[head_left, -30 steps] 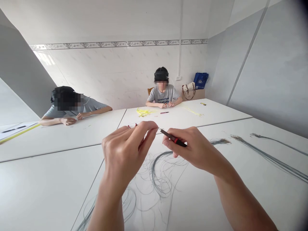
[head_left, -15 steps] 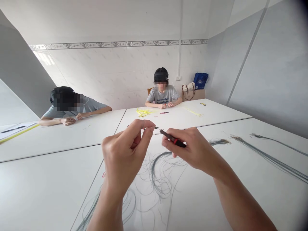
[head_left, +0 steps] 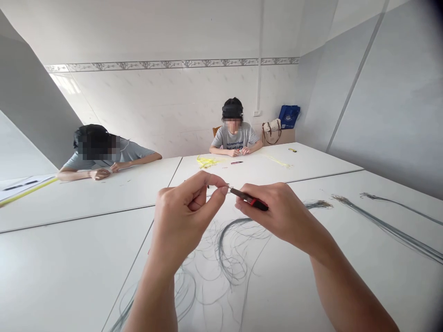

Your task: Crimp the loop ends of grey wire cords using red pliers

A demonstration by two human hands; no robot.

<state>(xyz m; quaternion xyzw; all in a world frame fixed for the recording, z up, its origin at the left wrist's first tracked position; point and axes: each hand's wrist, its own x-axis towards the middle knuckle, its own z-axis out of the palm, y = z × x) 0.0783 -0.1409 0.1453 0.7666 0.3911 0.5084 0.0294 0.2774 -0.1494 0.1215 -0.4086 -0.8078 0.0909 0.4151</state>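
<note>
My left hand [head_left: 183, 216] is raised over the white table [head_left: 69, 258], its thumb and forefinger pinched on a thin grey strand whose end I can barely make out. My right hand [head_left: 277, 214] is closed round a slim black tool with a red band [head_left: 249, 199]. The tool's tip points left and meets the left fingertips. Below both hands lies a loose tangle of thin grey wires [head_left: 228, 249], curling across the tabletop.
Straight bundles of grey wire [head_left: 387, 228] lie at the right. Across the tables, one person [head_left: 235, 133] sits with yellow strands [head_left: 206, 161] and another person [head_left: 104, 154] leans on the left table. Bags [head_left: 280, 122] stand against the far wall.
My left hand has shifted slightly right and its pinch has closed up to the tool's tip. My right hand has barely moved.
</note>
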